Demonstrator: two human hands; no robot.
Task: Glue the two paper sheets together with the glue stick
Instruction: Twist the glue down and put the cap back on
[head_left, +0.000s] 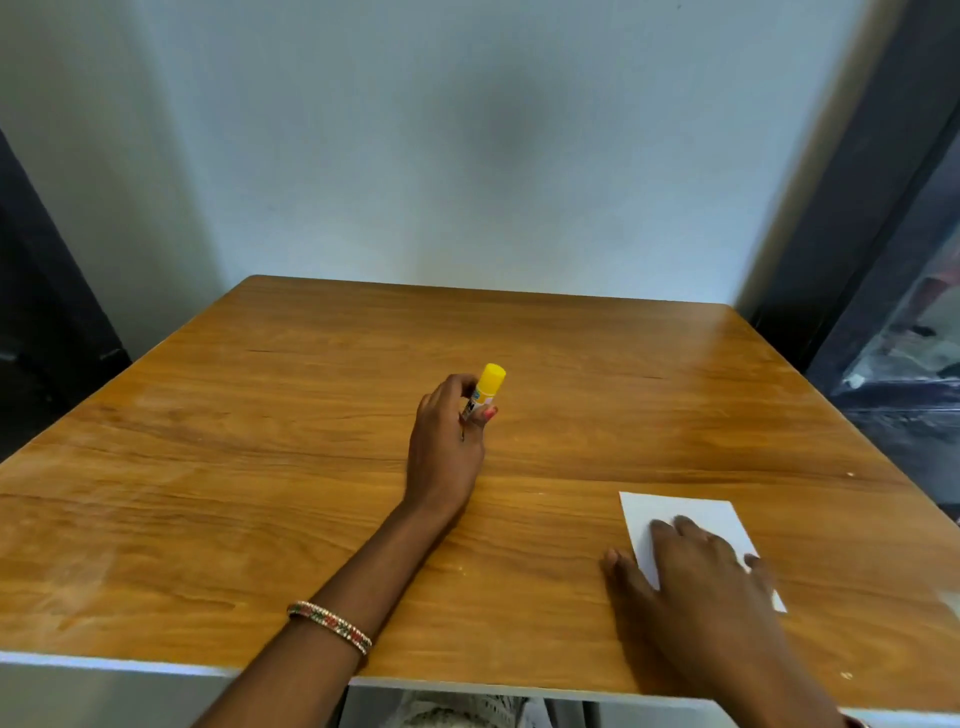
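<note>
1. Currently your left hand (444, 441) is reaching out over the middle of the bench (260, 467), its fingers (457, 387) curling round the glue stick (485, 391), yellow cap on and pointing away from you.
2. Your right hand (701, 577) is lying flat, fingers straight, pressing the white paper (675, 514) near the bench's right edge; it is looking like one sheet, though a second could be lying underneath.
3. You are wearing a beaded bangle (332, 626) on the left wrist.

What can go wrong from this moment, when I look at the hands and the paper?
1. The yellow cap seems to be on the glue stick, and the left hand alone may struggle to open it.
2. The paper could slide if the right hand lifts.
3. Only one white sheet is distinguishable; alignment cannot be judged.
</note>
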